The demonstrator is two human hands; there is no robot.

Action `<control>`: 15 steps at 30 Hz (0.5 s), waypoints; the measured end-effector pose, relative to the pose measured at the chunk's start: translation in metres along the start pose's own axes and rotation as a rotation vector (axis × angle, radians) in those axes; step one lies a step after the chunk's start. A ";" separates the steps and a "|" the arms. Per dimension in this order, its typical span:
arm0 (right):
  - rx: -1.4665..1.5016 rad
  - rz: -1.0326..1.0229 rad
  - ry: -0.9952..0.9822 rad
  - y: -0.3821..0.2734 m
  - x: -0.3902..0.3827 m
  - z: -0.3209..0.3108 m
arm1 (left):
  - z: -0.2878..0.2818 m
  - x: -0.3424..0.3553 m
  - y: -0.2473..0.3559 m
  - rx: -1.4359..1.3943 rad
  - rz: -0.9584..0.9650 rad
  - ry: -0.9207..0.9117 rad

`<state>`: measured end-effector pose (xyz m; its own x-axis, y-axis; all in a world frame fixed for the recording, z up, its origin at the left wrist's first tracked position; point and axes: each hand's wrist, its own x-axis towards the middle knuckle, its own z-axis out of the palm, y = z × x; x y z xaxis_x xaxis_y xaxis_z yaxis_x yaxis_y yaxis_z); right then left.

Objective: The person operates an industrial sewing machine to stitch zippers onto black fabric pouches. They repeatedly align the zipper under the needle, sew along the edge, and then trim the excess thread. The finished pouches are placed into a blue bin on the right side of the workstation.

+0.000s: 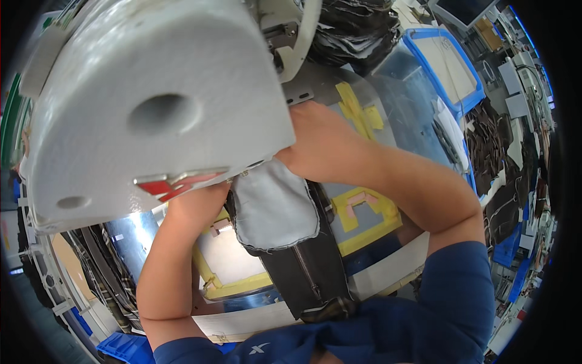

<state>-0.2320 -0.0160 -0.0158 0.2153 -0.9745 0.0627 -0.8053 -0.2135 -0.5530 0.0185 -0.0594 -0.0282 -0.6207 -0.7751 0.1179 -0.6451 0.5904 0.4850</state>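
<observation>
A large white sewing machine head covers the upper left and hides the needle area. Beneath its lower edge lies a dark garment piece with a metal zipper and a pale grey pocket lining on top. My left hand reaches under the machine at the left side of the lining, its fingers hidden. On the other side, my right hand rests at the lining's far right end. The machine covers its fingertips, so what the fingers grip does not show.
Yellow tape marks the work plate around the cloth. Behind it sits a stack of dark cloth. A blue-rimmed clear bin stands at the right. Dark cloth pieces hang at the left, above a blue crate.
</observation>
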 end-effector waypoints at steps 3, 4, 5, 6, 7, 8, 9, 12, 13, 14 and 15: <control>-0.018 -0.021 -0.050 0.004 0.005 -0.002 | 0.004 0.002 -0.009 0.094 0.100 0.029; -0.027 -0.008 -0.066 0.005 0.006 -0.002 | 0.005 0.002 -0.011 0.131 0.117 0.024; -0.037 0.005 -0.082 0.006 0.007 -0.002 | 0.004 0.002 -0.011 0.129 0.107 0.011; -0.016 0.027 -0.087 0.004 0.008 -0.003 | 0.003 0.002 -0.010 0.126 0.095 -0.002; 0.006 0.050 -0.092 0.001 0.008 -0.006 | 0.002 0.001 -0.010 0.124 0.082 -0.016; 0.027 0.072 -0.096 0.000 0.009 -0.007 | 0.004 0.001 -0.011 0.094 0.089 0.020; 0.026 0.062 -0.089 0.001 0.010 -0.006 | 0.005 0.001 -0.012 0.062 0.100 0.055; 0.019 0.058 -0.082 0.003 0.012 -0.004 | 0.006 0.003 -0.009 0.022 0.096 0.104; 0.014 0.077 -0.090 0.001 0.013 -0.007 | 0.006 0.003 -0.008 0.020 0.088 0.110; 0.009 0.096 -0.097 -0.001 0.013 -0.008 | 0.007 0.002 -0.009 0.003 0.065 0.096; 0.013 0.087 -0.092 -0.001 0.013 -0.009 | 0.006 0.001 -0.012 -0.013 0.040 0.084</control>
<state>-0.2334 -0.0289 -0.0069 0.1953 -0.9788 -0.0621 -0.8160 -0.1271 -0.5639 0.0224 -0.0657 -0.0392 -0.6060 -0.7675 0.2092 -0.6144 0.6186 0.4897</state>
